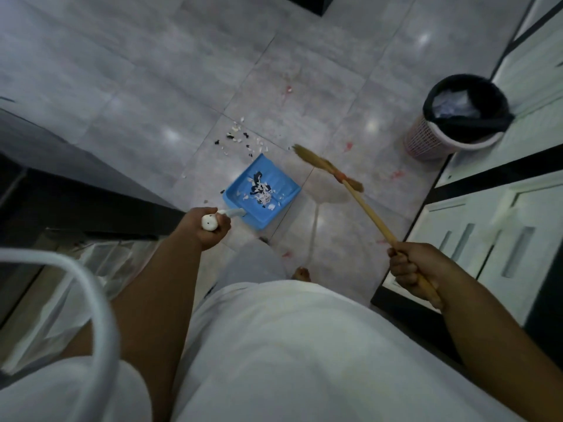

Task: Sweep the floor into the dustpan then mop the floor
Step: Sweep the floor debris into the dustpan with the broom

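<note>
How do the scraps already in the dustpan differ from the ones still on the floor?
The scraps in the dustpan lie heaped at the middle of the blue dustpan; the scraps on the floor are scattered thinly beyond its open edge. The dustpan heap looks denser, while the floor scraps sit apart as separate bits. Both are a mix of white and black pieces.

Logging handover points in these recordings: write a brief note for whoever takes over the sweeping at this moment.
Left hand: shut on the dustpan handle, pan's open edge toward the scraps.
Right hand: shut on the broom stick; bristles to the right of the pan.
Done: some scraps already in the pan.
Left: loose scraps on the floor just beyond the pan; red stains toward the bin. Finish sweeping, then mop. No mop in view.
</note>
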{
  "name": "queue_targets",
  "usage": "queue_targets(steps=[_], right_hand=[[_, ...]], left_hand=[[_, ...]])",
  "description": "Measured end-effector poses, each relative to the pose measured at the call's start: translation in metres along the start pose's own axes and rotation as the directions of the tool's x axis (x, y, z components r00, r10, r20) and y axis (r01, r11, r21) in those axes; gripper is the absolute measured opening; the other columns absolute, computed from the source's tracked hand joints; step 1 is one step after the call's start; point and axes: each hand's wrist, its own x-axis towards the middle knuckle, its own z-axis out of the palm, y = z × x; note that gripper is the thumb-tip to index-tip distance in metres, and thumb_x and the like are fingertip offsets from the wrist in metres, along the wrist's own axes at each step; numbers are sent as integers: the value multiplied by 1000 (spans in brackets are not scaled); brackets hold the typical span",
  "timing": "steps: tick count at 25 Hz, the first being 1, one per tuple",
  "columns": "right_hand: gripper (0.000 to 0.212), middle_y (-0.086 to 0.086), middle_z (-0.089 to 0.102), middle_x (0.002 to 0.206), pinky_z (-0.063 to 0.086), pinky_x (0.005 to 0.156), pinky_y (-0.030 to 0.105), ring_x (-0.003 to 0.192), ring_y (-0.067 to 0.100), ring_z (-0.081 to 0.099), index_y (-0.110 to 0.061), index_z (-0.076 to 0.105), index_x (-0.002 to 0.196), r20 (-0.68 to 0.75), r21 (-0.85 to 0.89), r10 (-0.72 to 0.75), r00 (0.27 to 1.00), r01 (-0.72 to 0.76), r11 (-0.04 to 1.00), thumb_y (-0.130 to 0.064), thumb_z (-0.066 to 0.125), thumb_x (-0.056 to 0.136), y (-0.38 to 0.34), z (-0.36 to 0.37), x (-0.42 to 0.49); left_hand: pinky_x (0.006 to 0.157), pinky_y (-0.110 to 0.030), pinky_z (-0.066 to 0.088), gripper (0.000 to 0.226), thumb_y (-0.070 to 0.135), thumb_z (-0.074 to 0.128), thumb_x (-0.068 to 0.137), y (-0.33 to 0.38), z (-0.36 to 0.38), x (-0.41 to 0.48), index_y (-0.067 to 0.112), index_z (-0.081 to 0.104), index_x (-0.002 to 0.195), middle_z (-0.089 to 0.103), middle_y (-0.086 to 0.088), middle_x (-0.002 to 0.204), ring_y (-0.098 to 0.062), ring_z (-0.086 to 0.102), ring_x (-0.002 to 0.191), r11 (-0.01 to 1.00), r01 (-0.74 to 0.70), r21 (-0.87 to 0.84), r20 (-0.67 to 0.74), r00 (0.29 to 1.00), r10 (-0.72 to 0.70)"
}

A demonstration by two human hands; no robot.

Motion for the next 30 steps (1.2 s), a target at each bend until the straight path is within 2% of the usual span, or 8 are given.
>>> queue_targets(steps=[4, 8, 13, 17, 21, 24, 27, 30], right_hand=[[28, -2, 36, 46, 23, 26, 15, 29, 7, 29, -12, 46, 77, 9, 21, -10, 1000, 9, 1000, -21, 38, 102, -39, 5, 14], [30, -3, 35, 44, 22, 27, 14, 29, 6, 29, -13, 44, 75, 12, 17, -16, 1000, 16, 1000, -21, 36, 103, -94, 21, 34], [29, -3, 34, 45, 22, 27, 14, 29, 7, 28, -12, 44, 76, -18, -40, -4, 1000, 4, 999, -20, 36, 102, -191, 46, 51], [31, -3, 34, 43, 21, 28, 13, 28, 7, 28, -13, 42, 74, -17, -87, 35, 999, -37, 996, -20, 33, 103, -288, 80, 70], [33, -5, 33, 40, 21, 28, 12, 27, 5, 29, -14, 39, 71, -31, -189, -6, 1000, 0, 982, -18, 32, 103, -376, 129, 103], [31, -6, 35, 41, 22, 31, 11, 29, 5, 30, -14, 40, 72, -32, -260, -39, 999, 30, 965, -18, 33, 102, -428, 163, 132], [30, -5, 36, 40, 23, 32, 11, 29, 5, 31, -15, 40, 72, -58, -381, -60, 997, 34, 924, -16, 33, 101, -470, 190, 162], [29, -4, 37, 43, 24, 32, 12, 30, 6, 31, -16, 41, 72, -74, -505, -40, 996, -3, 863, -15, 34, 100, -486, 196, 174]], left_hand=[[40, -16, 46, 22, 12, 41, 98, 15, 34, 10, -10, 41, 101, 44, -11, 72, -9, 43, 58, 1000, -8, 8, 24, 1000, 8], [39, -16, 44, 26, 15, 40, 99, 37, 73, 38, -8, 42, 110, 43, -9, 76, -13, 47, 46, 999, 37, -3, 44, 998, -37], [38, -19, 45, 27, 15, 41, 98, 73, 135, 71, -9, 39, 109, 46, -12, 63, -12, 46, 47, 995, 69, -68, -3, 998, -69], [38, -18, 45, 24, 12, 42, 95, 107, 182, 82, -8, 39, 109, 45, -12, 64, -12, 46, 47, 994, 91, -67, -40, 995, -94], [39, -16, 46, 23, 10, 41, 95, 134, 219, 91, -9, 40, 106, 48, -15, 59, -14, 50, 40, 993, 100, -65, -77, 992, -105], [37, -17, 45, 24, 12, 41, 95, 141, 230, 97, -7, 42, 110, 46, -11, 63, -12, 48, 40, 990, 116, -79, -78, 989, -122], [38, -17, 47, 26, 15, 42, 96, 139, 233, 101, -5, 44, 112, 49, -12, 62, -12, 49, 43, 986, 120, -113, -91, 987, -131], [47, -15, 51, 24, 16, 45, 96, 130, 235, 100, -3, 47, 111, 51, -14, 65, -11, 49, 53, 981, 84, -174, -133, 985, -108]])
